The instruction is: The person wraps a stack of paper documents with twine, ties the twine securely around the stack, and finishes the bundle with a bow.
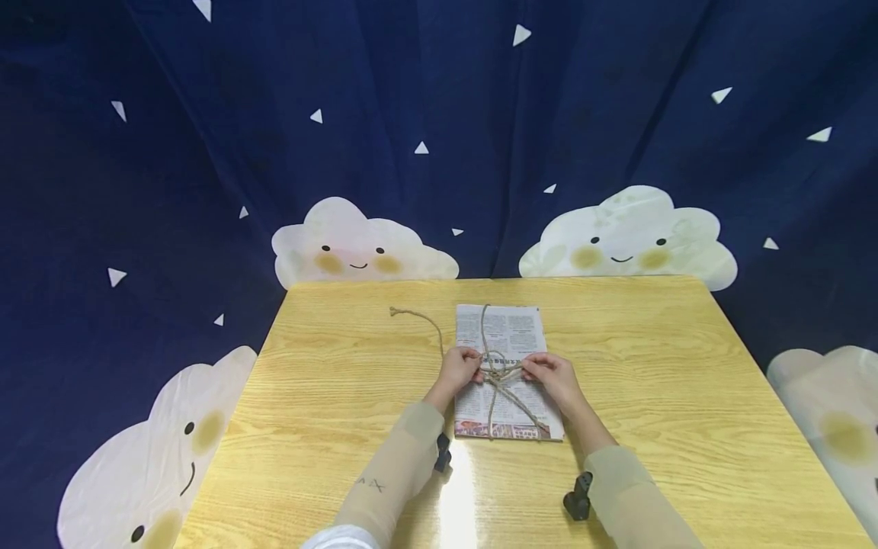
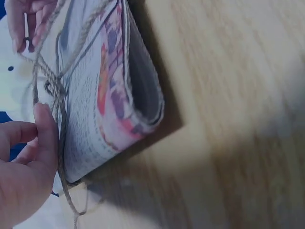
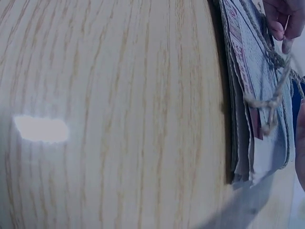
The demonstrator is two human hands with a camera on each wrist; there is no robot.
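Observation:
A folded stack of newspapers lies on the table, with brown twine running lengthwise and across it. Near the middle of the stack the twine crosses in a knot with loops. At the left of the knot, my left hand pinches a twine loop between thumb and finger. On the other side my right hand pinches another part of the twine. One loose end trails over the table to the left; another strand slants toward the stack's lower right corner. In the left wrist view the newspaper's folded edge shows.
The wooden table extends on both sides of the stack. Behind it hangs a dark blue curtain with white triangles and smiling clouds. A black wrist device sits by the right forearm, another by the left.

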